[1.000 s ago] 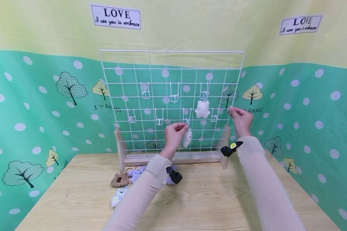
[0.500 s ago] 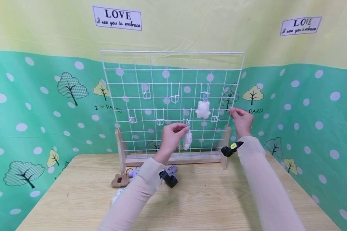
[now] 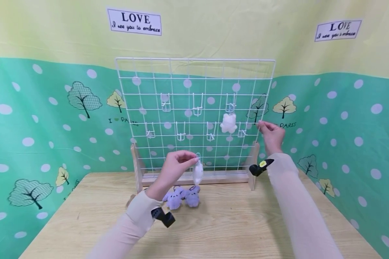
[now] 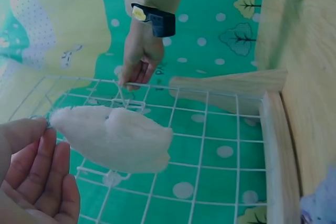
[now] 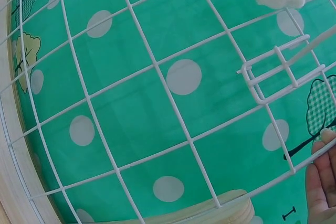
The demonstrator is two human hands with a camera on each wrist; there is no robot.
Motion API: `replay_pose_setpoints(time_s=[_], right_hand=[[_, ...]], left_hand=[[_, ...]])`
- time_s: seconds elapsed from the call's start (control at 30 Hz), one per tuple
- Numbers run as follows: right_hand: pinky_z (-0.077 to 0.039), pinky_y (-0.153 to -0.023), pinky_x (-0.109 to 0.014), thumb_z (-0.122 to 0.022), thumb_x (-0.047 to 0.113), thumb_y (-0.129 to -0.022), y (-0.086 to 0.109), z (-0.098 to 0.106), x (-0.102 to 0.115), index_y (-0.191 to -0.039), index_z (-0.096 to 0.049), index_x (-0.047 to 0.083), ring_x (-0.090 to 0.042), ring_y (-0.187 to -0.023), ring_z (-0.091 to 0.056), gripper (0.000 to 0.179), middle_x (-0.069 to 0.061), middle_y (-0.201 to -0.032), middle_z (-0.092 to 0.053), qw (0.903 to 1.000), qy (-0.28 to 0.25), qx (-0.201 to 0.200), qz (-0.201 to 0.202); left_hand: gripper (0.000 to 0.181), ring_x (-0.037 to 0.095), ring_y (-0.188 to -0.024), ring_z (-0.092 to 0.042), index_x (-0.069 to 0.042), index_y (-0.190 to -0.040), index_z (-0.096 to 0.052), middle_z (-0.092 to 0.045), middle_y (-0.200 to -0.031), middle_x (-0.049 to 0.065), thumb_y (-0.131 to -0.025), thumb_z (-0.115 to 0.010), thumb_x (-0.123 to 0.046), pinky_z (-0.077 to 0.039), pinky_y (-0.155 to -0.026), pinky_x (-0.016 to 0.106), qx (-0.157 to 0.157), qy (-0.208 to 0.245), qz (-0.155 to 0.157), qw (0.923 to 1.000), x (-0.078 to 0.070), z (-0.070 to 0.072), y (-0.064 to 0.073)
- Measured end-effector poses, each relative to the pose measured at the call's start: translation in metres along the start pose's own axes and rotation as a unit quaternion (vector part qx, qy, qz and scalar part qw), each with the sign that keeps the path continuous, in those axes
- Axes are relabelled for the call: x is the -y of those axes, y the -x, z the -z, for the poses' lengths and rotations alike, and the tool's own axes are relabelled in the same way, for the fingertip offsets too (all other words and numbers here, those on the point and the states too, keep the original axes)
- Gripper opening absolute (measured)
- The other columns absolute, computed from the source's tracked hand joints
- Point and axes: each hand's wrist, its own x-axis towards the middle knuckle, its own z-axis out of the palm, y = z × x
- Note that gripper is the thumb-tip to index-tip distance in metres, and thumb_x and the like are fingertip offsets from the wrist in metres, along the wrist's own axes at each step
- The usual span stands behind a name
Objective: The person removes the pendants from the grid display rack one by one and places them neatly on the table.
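Note:
My left hand (image 3: 178,166) pinches a small white plush keychain (image 3: 198,174) by the ring at its top, in front of the lower part of a white wire grid rack (image 3: 194,59). Close up in the left wrist view, the fluffy plush (image 4: 113,139) dangles from thumb and forefinger, seen from its plain side. My right hand (image 3: 272,136) grips the rack's right edge with thumb and fingers. Another white plush (image 3: 228,123) hangs from the upper right hook (image 3: 231,107), left of that hand. The lower hook (image 3: 210,136) above the held plush bears nothing.
Two purple plush keychains (image 3: 174,200) lie on the wooden table (image 3: 233,223) below the rack. A brown plush (image 3: 130,200) is mostly hidden behind my left arm. Wooden feet (image 3: 253,165) support the rack; several bare hooks (image 3: 180,136) stick out from it.
My left hand has drawn the white plush keychain away from the lower hook, down and to the left. The purple plushes have come into fuller view. My right hand stays at the rack's edge.

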Motion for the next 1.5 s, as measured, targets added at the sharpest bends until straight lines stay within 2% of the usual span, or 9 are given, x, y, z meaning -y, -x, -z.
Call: replay_pose_setpoints(time_s=[0.17,0.27,0.43,0.6,0.8,1.03,1.17,1.33,1.5], right_hand=[[-0.042,-0.101,-0.031,-0.07,0.042,-0.08,-0.001,0.0,-0.001,-0.109,-0.069,0.014,-0.011,-0.099,-0.064,0.04,0.0,-0.105,-0.069,1.0,0.0,0.003,-0.002],[-0.042,-0.101,-0.031,-0.07,0.041,-0.08,-0.001,0.0,-0.001,-0.108,-0.069,0.015,-0.009,-0.097,-0.064,0.039,0.002,-0.101,-0.069,1.0,0.001,0.0,-0.003],[-0.043,-0.1,-0.032,-0.071,0.038,-0.081,-0.002,0.0,-0.002,-0.106,-0.07,0.012,-0.008,-0.092,-0.065,0.035,0.006,-0.092,-0.071,0.9999,-0.011,-0.007,0.005],[-0.044,-0.099,-0.031,-0.07,0.04,-0.08,-0.002,-0.001,-0.002,-0.106,-0.071,0.012,-0.007,-0.091,-0.065,0.037,0.007,-0.09,-0.071,0.9999,0.0,-0.003,0.014],[-0.045,-0.098,-0.032,-0.069,0.03,-0.085,0.0,0.0,-0.001,-0.106,-0.07,0.009,-0.007,-0.088,-0.065,0.029,0.007,-0.087,-0.071,0.9997,-0.017,0.0,0.02],[-0.043,-0.1,-0.032,-0.069,0.033,-0.084,0.0,0.002,-0.001,-0.109,-0.069,0.007,-0.006,-0.089,-0.065,0.036,0.009,-0.086,-0.07,0.9995,-0.015,0.007,0.027],[-0.043,-0.1,-0.032,-0.069,0.037,-0.084,-0.001,0.002,-0.002,-0.112,-0.068,0.007,-0.008,-0.092,-0.064,0.041,0.008,-0.089,-0.07,0.9996,-0.008,0.011,0.025],[-0.044,-0.099,-0.031,-0.069,0.036,-0.083,-0.001,0.002,-0.001,-0.111,-0.069,0.009,-0.009,-0.093,-0.064,0.039,0.007,-0.09,-0.07,0.9998,-0.008,0.009,0.017],[-0.044,-0.099,-0.031,-0.069,0.036,-0.083,-0.002,0.002,-0.003,-0.11,-0.069,0.01,-0.008,-0.092,-0.064,0.038,0.008,-0.09,-0.07,0.9998,-0.004,0.008,0.019]], left_hand=[[0.017,0.02,-0.09,-0.062,-0.006,-0.098,-0.069,-0.069,-0.096,0.005,-0.086,-0.069,-0.018,-0.05,-0.083,0.031,0.008,-0.006,0.032,0.9994,0.016,0.02,0.019],[0.016,0.017,-0.086,-0.061,-0.006,-0.097,-0.069,-0.069,-0.093,0.004,-0.086,-0.069,-0.018,-0.05,-0.08,0.029,0.006,-0.027,0.053,0.9982,0.027,0.031,0.03],[0.018,0.012,-0.078,-0.06,0.0,-0.096,-0.068,-0.068,-0.089,0.004,-0.085,-0.07,-0.014,-0.051,-0.073,0.026,0.011,-0.043,0.057,0.9974,0.044,0.048,0.049],[0.024,0.011,-0.076,-0.06,0.007,-0.099,-0.064,-0.068,-0.09,0.008,-0.086,-0.068,-0.012,-0.05,-0.071,0.023,0.051,-0.046,0.049,0.9965,0.059,0.069,0.068],[0.031,0.006,-0.074,-0.06,0.012,-0.101,-0.062,-0.068,-0.087,0.0,-0.086,-0.068,-0.015,-0.051,-0.069,0.022,0.084,-0.043,0.07,0.9931,0.072,0.088,0.089],[0.027,0.005,-0.073,-0.061,0.012,-0.099,-0.062,-0.067,-0.086,-0.004,-0.086,-0.067,-0.012,-0.052,-0.067,0.023,0.108,-0.034,0.058,0.9918,0.089,0.1,0.117],[0.025,0.003,-0.074,-0.061,0.012,-0.099,-0.061,-0.067,-0.086,-0.007,-0.087,-0.065,-0.01,-0.052,-0.066,0.023,0.118,-0.032,0.056,0.9909,0.098,0.104,0.127],[0.022,0.001,-0.073,-0.058,0.012,-0.097,-0.062,-0.067,-0.086,-0.005,-0.088,-0.064,-0.008,-0.05,-0.064,0.02,0.116,-0.039,0.048,0.9913,0.105,0.108,0.13],[0.02,0.003,-0.074,-0.06,0.009,-0.096,-0.063,-0.068,-0.088,0.009,-0.086,-0.066,-0.008,-0.052,-0.066,0.021,0.099,-0.07,0.038,0.992,0.11,0.109,0.129]])
